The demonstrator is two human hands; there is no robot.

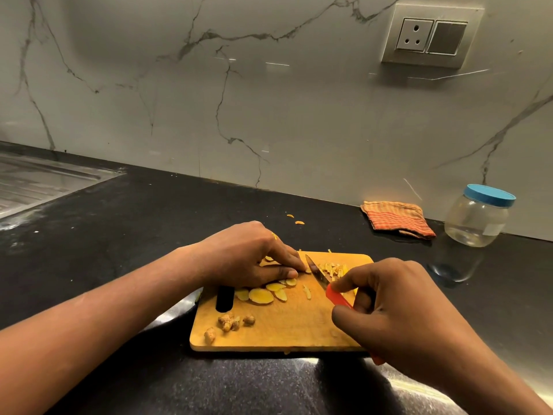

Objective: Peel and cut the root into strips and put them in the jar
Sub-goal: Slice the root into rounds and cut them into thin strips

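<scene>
My left hand, fingers pressed together, pins root slices near the cutting board's far edge so my right hand, curled round the knife, can strip them; the lidded jar stands beyond its far right corner.

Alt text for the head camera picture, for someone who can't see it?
A right hand cuts yellow root slices into strips with a red-handled knife on a wooden board while the left hand steadies them. A closed jar stands at right.
</scene>
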